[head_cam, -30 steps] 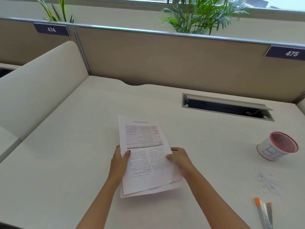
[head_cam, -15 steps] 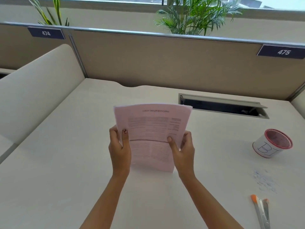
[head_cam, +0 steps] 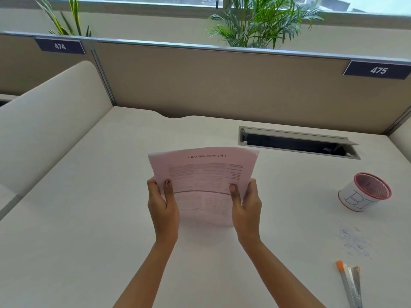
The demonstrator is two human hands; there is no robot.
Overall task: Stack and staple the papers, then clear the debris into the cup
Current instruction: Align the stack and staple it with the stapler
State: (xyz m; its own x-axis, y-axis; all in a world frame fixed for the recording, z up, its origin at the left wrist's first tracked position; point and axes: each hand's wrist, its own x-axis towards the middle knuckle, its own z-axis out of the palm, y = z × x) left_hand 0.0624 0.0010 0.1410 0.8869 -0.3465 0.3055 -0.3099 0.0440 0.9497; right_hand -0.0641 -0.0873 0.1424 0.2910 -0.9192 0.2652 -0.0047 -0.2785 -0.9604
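Left hand (head_cam: 164, 208) and right hand (head_cam: 247, 207) grip one paper stack (head_cam: 202, 172); one cup (head_cam: 353, 199), one stapler (head_cam: 351, 285).

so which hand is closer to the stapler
Right. The right hand holds the right edge of the papers, with the stapler lying off to its right; the left hand holds the opposite edge, farther away.
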